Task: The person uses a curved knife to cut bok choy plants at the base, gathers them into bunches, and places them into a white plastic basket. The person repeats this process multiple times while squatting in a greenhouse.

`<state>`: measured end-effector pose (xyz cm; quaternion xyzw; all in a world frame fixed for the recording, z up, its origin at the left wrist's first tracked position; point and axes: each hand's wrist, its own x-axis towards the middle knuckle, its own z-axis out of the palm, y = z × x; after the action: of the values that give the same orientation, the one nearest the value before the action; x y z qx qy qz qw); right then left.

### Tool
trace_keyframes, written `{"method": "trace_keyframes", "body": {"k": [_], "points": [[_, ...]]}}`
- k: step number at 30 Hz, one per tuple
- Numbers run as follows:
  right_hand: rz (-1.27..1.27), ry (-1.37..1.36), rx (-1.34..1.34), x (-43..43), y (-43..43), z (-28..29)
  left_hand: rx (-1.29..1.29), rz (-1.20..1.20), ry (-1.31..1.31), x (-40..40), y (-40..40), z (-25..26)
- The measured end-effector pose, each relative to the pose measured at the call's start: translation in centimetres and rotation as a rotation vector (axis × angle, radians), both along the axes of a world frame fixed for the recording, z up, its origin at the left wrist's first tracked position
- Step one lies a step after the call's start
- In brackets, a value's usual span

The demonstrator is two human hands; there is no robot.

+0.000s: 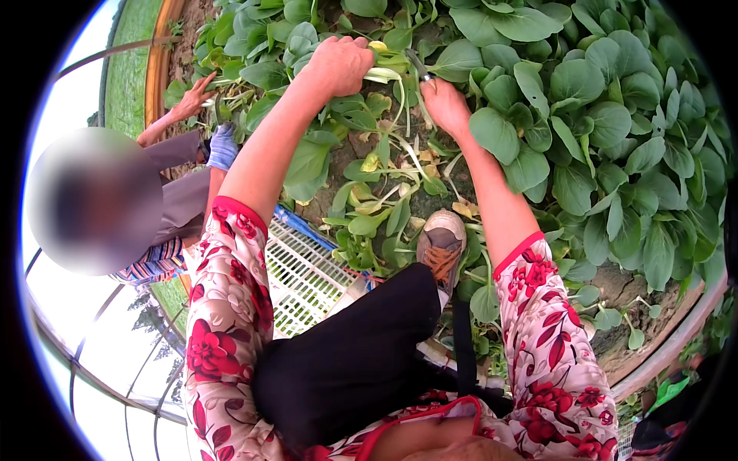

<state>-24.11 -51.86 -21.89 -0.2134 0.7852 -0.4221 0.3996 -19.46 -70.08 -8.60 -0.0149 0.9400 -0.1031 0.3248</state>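
Observation:
My left hand (341,64) is closed around a leafy green plant with pale stalks (385,75) at the top middle. Just to its right, my right hand (445,106) grips a knife or sickle (416,62); its dark curved blade points up and left toward the stalks. The blade's tip lies near leaves, and whether it touches the held plant I cannot tell. Broad-leaved greens (576,80) grow thickly to the right of my right hand. Between my forearms, loose leaves and yellowed stalks (406,152) lie on the soil.
A white plastic crate (305,271) stands below my left forearm, beside my shoe (443,245). At the left another person crouches, with one bare hand (193,99) and one gloved hand (222,147) among the plants. A wooden board (154,75) edges the bed.

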Motion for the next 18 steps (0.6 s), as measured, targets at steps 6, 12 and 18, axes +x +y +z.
{"method": "trace_keyframes", "body": {"k": [6,12,18], "points": [[0.032,0.039,0.052,0.6,1.1,0.5,0.025,-0.027,0.113,1.9,0.0,-0.4],[0.098,0.01,0.071,2.0,2.5,1.5,0.01,0.006,0.123,3.2,-0.5,-0.6],[-0.158,-0.032,-0.025,4.8,5.1,3.9,0.124,-0.01,0.462,4.9,0.6,0.0]]}}
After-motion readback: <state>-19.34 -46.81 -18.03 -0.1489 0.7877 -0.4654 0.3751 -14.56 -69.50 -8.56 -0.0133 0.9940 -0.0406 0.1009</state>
